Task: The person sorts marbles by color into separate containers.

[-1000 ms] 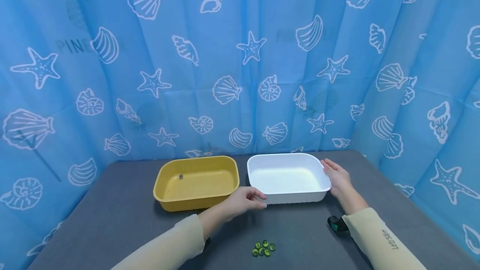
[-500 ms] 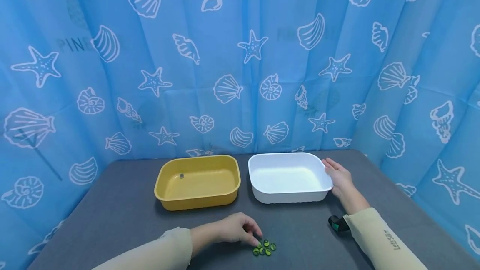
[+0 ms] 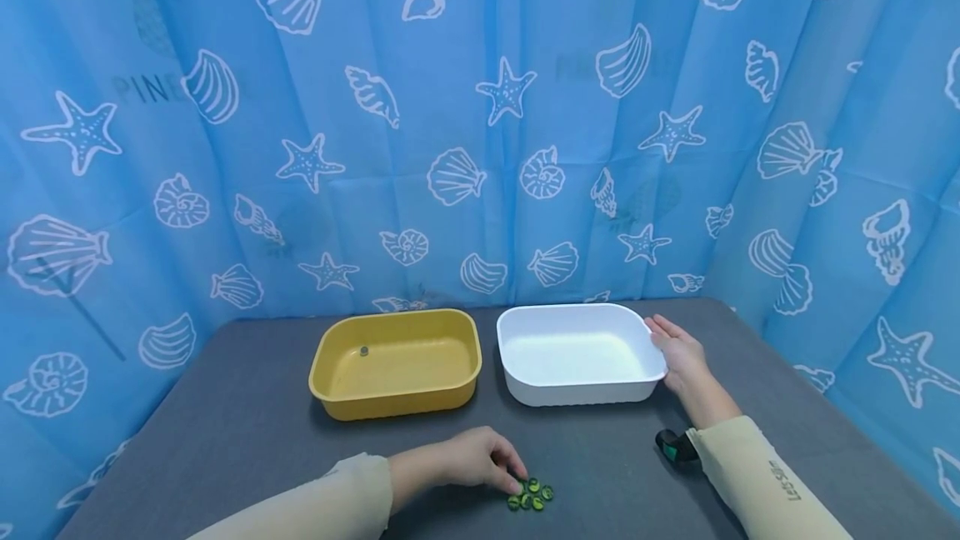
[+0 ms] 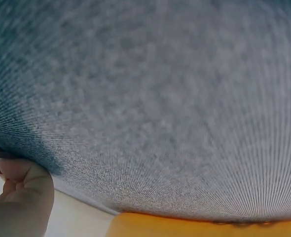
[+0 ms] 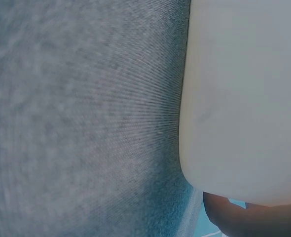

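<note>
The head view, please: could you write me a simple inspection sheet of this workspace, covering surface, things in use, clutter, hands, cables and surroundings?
Surface: table under grey cloth.
Job's things: green pieces clustered at the front; yellow tray and white tray side by side behind them.
Clutter: small grey thing inside the yellow tray, too small to identify; black item beside the right sleeve.
Hands: left hand has its fingertips at the green pieces, grip unclear; right hand touches the white tray's right end.
Cables: nothing seen.
Surroundings: blue curtain with white shells and starfish.
</note>
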Available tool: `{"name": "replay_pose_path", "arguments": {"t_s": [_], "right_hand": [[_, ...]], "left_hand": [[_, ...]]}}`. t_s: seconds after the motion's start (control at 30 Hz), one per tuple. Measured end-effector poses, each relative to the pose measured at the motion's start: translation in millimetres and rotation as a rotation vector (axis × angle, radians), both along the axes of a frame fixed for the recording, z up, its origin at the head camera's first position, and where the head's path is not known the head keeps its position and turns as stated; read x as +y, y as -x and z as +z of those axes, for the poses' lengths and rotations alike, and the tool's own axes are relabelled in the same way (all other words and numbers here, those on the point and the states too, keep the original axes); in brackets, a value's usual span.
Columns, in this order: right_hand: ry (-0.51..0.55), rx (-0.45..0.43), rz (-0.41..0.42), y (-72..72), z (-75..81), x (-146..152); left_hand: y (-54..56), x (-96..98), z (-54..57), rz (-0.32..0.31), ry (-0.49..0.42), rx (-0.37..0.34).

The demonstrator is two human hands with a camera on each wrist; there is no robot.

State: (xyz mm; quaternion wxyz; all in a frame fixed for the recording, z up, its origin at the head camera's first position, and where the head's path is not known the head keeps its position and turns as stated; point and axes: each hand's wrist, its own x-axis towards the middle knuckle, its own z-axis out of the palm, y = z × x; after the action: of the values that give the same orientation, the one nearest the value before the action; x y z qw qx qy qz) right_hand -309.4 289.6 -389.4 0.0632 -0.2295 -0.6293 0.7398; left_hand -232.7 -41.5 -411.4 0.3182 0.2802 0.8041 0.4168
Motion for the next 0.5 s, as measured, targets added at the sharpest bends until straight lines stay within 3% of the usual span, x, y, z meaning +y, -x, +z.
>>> {"name": "replay_pose_path", "arguments": {"t_s": [0.5], "right_hand": [[-0.01,0.005,-0.006,0.1,-1.3,0.1]], "left_hand": [[-2.0,0.9,2.2,0.004,0.013,0.01]]}}
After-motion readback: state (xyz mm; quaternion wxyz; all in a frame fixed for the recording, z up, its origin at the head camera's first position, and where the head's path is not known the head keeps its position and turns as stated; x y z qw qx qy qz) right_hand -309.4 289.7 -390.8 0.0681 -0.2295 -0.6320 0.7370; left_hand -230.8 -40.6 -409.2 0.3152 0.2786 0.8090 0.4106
